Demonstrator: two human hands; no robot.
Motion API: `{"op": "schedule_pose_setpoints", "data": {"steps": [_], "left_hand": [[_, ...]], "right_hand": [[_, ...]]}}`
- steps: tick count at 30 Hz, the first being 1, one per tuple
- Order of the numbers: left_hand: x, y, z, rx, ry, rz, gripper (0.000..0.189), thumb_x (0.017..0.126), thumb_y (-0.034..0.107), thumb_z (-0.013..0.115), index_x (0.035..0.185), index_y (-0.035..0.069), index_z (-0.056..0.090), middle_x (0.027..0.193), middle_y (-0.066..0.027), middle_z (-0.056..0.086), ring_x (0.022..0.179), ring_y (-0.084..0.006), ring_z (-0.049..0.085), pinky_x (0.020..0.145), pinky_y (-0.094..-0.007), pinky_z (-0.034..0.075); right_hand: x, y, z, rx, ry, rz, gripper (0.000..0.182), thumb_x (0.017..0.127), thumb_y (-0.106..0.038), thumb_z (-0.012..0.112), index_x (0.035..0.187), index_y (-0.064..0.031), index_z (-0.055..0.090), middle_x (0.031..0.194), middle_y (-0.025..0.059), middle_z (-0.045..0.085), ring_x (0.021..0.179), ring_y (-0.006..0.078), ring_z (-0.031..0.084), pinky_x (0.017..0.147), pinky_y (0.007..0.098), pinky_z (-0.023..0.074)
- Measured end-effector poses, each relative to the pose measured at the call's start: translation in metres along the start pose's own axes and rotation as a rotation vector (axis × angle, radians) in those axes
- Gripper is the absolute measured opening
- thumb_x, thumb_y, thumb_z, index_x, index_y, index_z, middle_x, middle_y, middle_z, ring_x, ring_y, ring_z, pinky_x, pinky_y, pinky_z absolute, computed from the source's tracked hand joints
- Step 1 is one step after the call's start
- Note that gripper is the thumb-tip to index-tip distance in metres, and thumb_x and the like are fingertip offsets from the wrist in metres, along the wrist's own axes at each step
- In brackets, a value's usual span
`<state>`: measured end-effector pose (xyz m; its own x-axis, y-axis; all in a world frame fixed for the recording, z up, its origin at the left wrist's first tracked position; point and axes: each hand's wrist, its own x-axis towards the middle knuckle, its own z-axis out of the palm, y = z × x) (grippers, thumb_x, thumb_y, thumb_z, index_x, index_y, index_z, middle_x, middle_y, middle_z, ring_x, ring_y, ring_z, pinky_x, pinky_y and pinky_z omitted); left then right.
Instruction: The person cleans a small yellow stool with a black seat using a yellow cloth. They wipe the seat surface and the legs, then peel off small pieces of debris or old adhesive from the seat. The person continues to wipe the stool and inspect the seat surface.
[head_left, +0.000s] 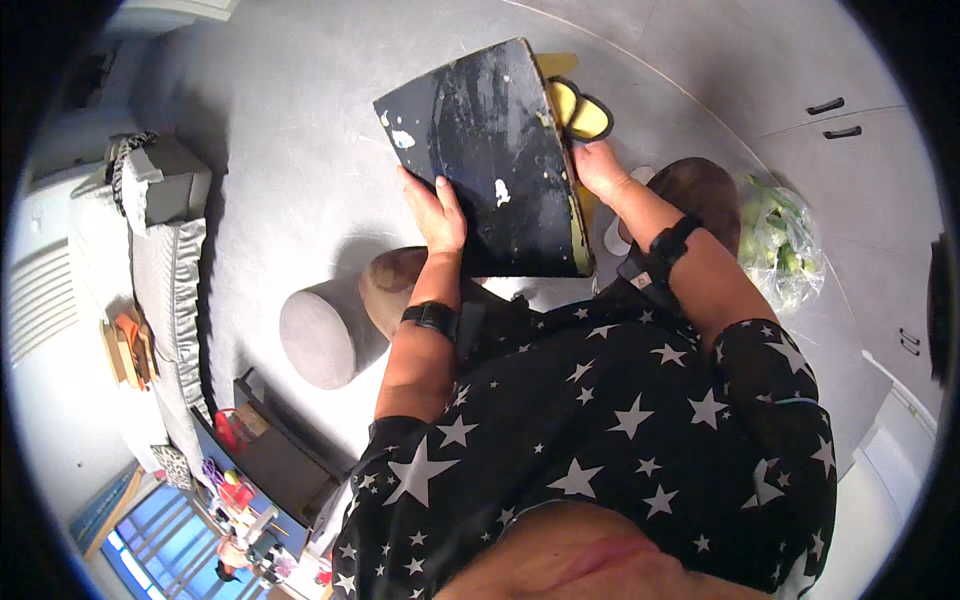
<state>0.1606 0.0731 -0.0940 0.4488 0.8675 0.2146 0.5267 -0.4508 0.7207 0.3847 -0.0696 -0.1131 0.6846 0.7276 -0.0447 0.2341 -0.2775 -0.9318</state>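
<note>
A dark, worn rectangular board (487, 165) with chipped paint and pale spots is held up in front of me. My left hand (442, 214) grips its lower left part, thumb on the face and fingers at the left edge. At the board's right edge is my right hand (598, 169), its fingers partly hidden. Just above that hand, a pair of yellow slippers (589, 118) with black rims shows beyond the board. Part of a yellowish thing also shows behind the board's right edge; its kind is unclear.
Vegetables in a clear plastic bag (784, 251) lie on the floor at right, near cabinets (817, 180). A round grey stool (319, 341) is left of my knee. A sofa (165, 292) and a cluttered table (262, 517) stand at left; a person is at lower left.
</note>
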Motion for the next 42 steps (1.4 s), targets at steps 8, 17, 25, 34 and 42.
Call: {"op": "schedule_pose_setpoints", "data": {"steps": [8,17,25,34,42], "left_hand": [[0.020,-0.003,-0.009,-0.020,-0.098,0.189,0.070,0.095,0.025,0.049,0.145,-0.008,0.013,0.144,-0.0313,0.029,0.134,-0.0427,0.030,0.112,-0.0436,0.022],[0.086,-0.005,-0.023,0.193,-0.319,0.515,0.065,0.095,0.035,0.047,0.147,0.001,0.024,0.145,-0.0268,0.032,0.136,-0.0420,0.022,0.113,-0.0498,0.015],[0.064,0.068,0.006,0.071,-0.248,0.183,0.070,0.097,0.048,0.039,0.148,0.003,0.022,0.153,-0.0251,0.015,0.142,-0.0431,0.013,0.113,-0.0526,0.012],[0.109,0.036,-0.030,0.027,-0.419,0.264,0.061,0.097,0.040,0.041,0.145,0.004,0.033,0.150,-0.0244,0.027,0.139,-0.0401,0.022,0.115,-0.0433,0.016],[0.105,0.034,-0.045,0.001,-0.384,0.067,0.072,0.095,0.053,0.039,0.142,-0.002,0.036,0.148,-0.0247,0.029,0.139,-0.0365,0.022,0.115,-0.0395,0.016]], "right_hand": [[0.028,-0.032,-0.036,0.286,0.491,-0.385,0.027,0.085,-0.013,0.060,0.107,0.0029,0.058,0.097,0.0156,0.067,0.092,0.0286,0.063,0.084,0.0331,0.0479],[0.041,0.009,-0.053,-0.018,0.360,-0.089,0.027,0.083,-0.023,0.056,0.101,-0.0029,0.061,0.101,0.0202,0.062,0.094,0.0397,0.059,0.083,0.0441,0.0462],[0.007,-0.008,-0.019,-0.220,0.404,-0.333,0.031,0.080,-0.018,0.058,0.108,-0.0050,0.056,0.103,0.0179,0.059,0.099,0.0408,0.052,0.088,0.0483,0.0427],[0.005,0.043,-0.015,-0.563,0.221,0.197,0.039,0.084,-0.030,0.051,0.104,0.0020,0.058,0.096,0.0250,0.063,0.095,0.0416,0.058,0.087,0.0510,0.0442],[-0.011,0.044,-0.004,-0.555,-0.063,0.288,0.041,0.089,-0.031,0.050,0.117,-0.0009,0.055,0.108,0.0235,0.062,0.103,0.0413,0.058,0.090,0.0500,0.0458]]}}
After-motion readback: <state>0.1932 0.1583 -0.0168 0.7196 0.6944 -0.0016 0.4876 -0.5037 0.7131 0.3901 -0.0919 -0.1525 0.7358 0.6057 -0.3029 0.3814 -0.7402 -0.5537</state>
